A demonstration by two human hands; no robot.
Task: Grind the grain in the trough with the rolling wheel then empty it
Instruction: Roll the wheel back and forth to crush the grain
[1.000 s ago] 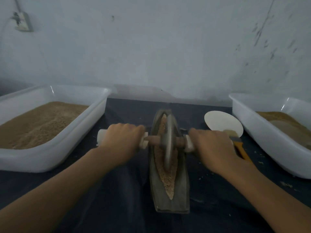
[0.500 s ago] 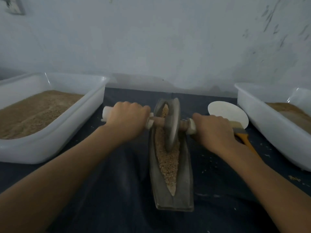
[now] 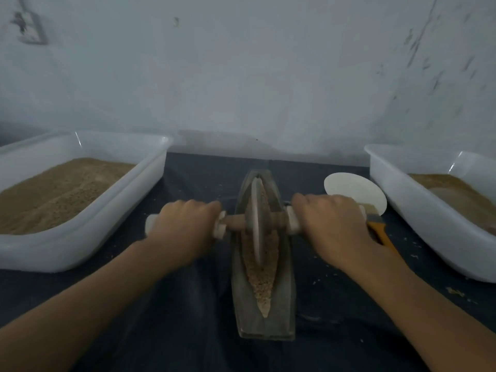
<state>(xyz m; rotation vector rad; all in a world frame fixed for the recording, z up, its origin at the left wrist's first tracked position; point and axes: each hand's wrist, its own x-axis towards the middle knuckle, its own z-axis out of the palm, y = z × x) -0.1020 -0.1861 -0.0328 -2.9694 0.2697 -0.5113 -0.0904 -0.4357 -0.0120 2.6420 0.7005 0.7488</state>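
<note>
Grain [image 3: 259, 275] lies coarse in the trough [image 3: 264, 322] at mid-bench. Rolling wheel [image 3: 255, 224] has travelled from the far end back toward the trough's middle. Left hand [image 3: 185, 228] and right hand [image 3: 331, 224] both grasp its axle handles. Grinding is unfinished; emptying not begun. No legible writing.

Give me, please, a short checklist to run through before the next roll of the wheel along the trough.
1. Left hand grips the left axle handle: ok.
2. Right hand grips the right axle handle: ok.
3. Rolling wheel stands upright in the groove of the trough: ok.
4. Grain lies ahead of the wheel at the near end: ok.
5. Grain fine enough to empty: cannot tell.
6. White dish and orange-handled tool lie close behind the right hand: not ok.
</note>
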